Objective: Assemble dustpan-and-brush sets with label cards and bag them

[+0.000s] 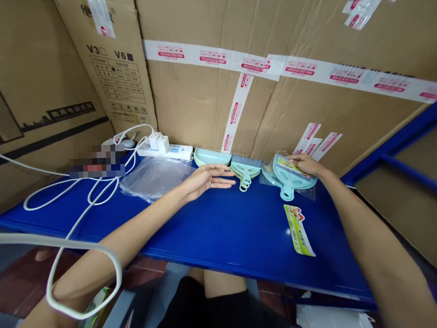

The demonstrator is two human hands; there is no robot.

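My left hand (209,182) is stretched out above the blue table, fingers extended and a ring on one. Its fingertips are close to a stack of small pale-green brushes (245,169) with grey bristles. Behind this hand sits a stack of light-green dustpans (213,157). At the right, my right hand (307,164) has its fingers on the upper edge of a bagged dustpan and brush set (289,180), which lies on another bagged one. A yellow-green label card shows inside that bag. Nearer to me, a loose label card (298,230) lies on the table.
Clear plastic bags (156,178) lie left of the dustpans. Behind them are a white power strip (180,152) and plug; a white cable (87,202) loops across the left side, over my forearm. Large cardboard boxes (209,107) wall the back. A blue metal frame (400,143) stands right.
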